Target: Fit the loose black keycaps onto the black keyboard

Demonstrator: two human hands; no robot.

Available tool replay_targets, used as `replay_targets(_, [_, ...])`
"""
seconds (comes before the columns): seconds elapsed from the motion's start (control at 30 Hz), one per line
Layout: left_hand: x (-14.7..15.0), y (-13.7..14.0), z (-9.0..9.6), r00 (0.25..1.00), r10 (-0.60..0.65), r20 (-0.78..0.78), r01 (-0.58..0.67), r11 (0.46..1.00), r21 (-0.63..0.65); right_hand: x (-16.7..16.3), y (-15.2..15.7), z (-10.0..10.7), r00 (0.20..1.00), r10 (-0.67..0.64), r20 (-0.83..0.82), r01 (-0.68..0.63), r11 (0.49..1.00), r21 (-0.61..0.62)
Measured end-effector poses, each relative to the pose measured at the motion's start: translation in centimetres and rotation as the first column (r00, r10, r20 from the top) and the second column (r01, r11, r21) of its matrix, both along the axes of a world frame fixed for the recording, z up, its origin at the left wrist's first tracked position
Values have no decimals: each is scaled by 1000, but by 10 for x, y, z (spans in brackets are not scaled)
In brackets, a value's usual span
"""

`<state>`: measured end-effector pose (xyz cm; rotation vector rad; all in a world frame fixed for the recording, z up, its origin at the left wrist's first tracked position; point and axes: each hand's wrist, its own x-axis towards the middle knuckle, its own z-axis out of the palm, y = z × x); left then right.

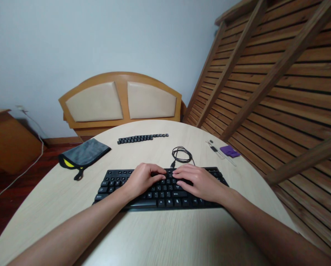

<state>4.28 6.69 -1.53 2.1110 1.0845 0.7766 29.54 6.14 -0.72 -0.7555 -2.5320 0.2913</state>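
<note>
A black keyboard (165, 205) lies on the table in front of me, and its back row has gaps without keycaps. My left hand (141, 179) rests over its middle, index finger and thumb stretched toward the back rows with a gap between them. From the other side my right hand (197, 181) reaches in, fingers extended and thumb apart, tips on or just above the keys. The fingertips of both hands come close together near the back edge. No object shows clearly between them. The keyboard's coiled cable (182, 155) lies behind it.
Loose black keycaps (134, 139) stand in rows toward the back of the round table (57, 214). A grey cloth with yellow lining (85, 153) lies left. At right are thin metal tools (216, 150) and a purple cloth (229, 151). A slatted wooden panel (278, 92) leans beyond.
</note>
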Motion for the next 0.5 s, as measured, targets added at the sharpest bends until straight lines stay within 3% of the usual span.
replay_targets(0.27, [1,-3,3,995,-51,-82,62,989,135,1,0,-1,1000,-1,2,1,1000,3])
replay_targets(0.5, [3,-3,3,998,-40,-52,45,994,104,0,0,-1,1000,-7,18,7,1000,5])
